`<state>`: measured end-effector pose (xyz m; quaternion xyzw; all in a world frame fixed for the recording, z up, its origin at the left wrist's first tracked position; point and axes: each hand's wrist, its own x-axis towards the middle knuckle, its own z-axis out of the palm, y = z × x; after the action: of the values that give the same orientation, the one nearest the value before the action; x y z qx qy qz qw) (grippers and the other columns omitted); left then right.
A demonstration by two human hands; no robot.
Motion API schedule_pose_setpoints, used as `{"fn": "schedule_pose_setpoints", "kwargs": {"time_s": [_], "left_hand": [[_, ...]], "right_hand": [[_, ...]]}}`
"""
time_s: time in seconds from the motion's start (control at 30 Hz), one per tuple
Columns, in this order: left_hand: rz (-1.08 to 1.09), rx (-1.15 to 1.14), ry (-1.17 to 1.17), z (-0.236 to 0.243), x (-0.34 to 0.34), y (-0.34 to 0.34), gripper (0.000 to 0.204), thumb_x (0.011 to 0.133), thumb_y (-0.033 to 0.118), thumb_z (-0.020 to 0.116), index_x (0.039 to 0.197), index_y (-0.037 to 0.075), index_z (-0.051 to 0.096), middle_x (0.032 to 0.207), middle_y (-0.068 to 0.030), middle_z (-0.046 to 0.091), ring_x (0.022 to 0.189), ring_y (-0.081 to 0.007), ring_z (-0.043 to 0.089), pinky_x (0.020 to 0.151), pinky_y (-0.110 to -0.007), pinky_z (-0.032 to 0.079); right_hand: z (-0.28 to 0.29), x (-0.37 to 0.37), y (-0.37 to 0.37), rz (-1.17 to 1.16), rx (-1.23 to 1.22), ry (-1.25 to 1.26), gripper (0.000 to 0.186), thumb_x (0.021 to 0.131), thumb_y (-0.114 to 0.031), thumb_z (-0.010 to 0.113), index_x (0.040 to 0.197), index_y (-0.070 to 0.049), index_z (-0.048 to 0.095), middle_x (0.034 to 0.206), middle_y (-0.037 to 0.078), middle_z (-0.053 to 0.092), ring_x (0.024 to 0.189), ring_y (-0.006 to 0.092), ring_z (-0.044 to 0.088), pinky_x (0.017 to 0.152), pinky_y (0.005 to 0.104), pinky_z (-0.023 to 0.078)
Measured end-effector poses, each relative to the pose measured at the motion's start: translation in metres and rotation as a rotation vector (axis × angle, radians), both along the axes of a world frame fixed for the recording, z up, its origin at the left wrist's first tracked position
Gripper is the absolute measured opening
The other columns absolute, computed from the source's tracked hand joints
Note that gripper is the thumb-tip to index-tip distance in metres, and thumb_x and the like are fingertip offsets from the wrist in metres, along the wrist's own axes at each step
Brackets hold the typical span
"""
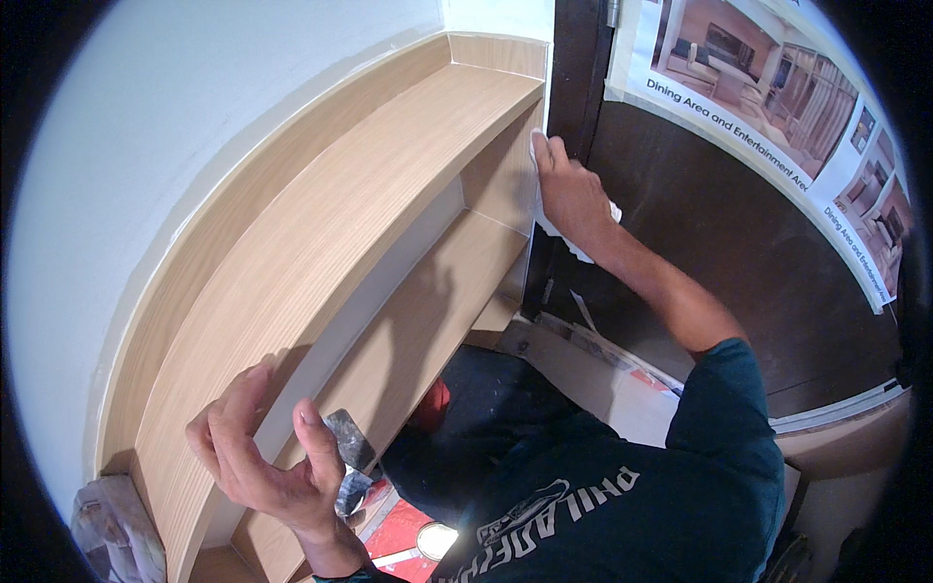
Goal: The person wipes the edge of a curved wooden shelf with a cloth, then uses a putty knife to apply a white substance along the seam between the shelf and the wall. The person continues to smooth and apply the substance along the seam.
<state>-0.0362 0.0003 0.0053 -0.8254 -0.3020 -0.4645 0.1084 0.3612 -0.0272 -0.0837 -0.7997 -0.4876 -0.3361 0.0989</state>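
A pale wood-grain shelf unit (292, 233) with a curved look stands against the wall. My right hand (575, 194) is closed round a white cloth (580, 255), pressed against the unit's right edge beside the dark door. Parts of the cloth stick out by the fingertips and below the palm. My left hand (262, 457) hovers near the front edge of the top board, fingers bent and apart, thumb raised. Just past that thumb shows a grey metal blade (350, 439); whether it touches the hand, I cannot tell.
A grey cloth bundle (115, 530) sits at the unit's lower left corner. Below are a red sheet (394, 534) and a round container (435, 539) of pale material. The dark door (700, 214) carries a printed poster (758, 87). Cardboard (583, 374) lies near its foot.
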Motion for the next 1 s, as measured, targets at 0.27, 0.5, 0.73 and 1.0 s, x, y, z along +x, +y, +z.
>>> {"fn": "schedule_pose_setpoints", "kwargs": {"time_s": [0.27,0.5,0.73,1.0], "left_hand": [[0.002,-0.004,-0.016,-0.001,0.001,0.0,0.021,0.086,0.016,0.064,0.101,0.001,0.064,0.097,-0.0114,0.066,0.093,-0.0224,0.058,0.07,-0.031,0.051],[0.012,0.029,-0.049,-0.002,0.002,0.002,0.026,0.083,0.024,0.066,0.099,0.003,0.065,0.09,-0.0088,0.069,0.081,-0.0211,0.057,0.08,-0.033,0.041],[0.014,0.026,-0.043,-0.001,0.004,0.0,0.025,0.083,0.022,0.067,0.099,0.003,0.065,0.089,-0.0088,0.068,0.083,-0.0214,0.056,0.077,-0.032,0.043],[0.006,0.021,-0.054,-0.002,0.004,0.002,0.025,0.082,0.02,0.067,0.1,0.002,0.065,0.09,-0.0099,0.067,0.085,-0.0218,0.056,0.073,-0.031,0.045]], "right_hand": [[0.004,0.0,-0.003,0.049,0.042,0.061,0.044,0.086,-0.006,0.049,0.128,0.004,0.041,0.103,0.017,0.049,0.072,0.0297,0.067,0.059,0.0403,0.059],[-0.046,-0.002,-0.009,-0.03,-0.165,0.186,0.053,0.086,-0.003,0.051,0.136,0.003,0.034,0.11,0.021,0.046,0.077,0.0349,0.064,0.065,0.0451,0.056],[-0.025,0.002,-0.004,0.035,-0.091,0.22,0.055,0.086,-0.004,0.051,0.137,0.004,0.033,0.111,0.021,0.046,0.077,0.0354,0.064,0.065,0.0443,0.056],[-0.044,0.004,-0.01,0.015,-0.123,0.199,0.052,0.088,-0.004,0.049,0.136,0.005,0.032,0.105,0.021,0.047,0.076,0.0347,0.064,0.065,0.0454,0.056]]}}
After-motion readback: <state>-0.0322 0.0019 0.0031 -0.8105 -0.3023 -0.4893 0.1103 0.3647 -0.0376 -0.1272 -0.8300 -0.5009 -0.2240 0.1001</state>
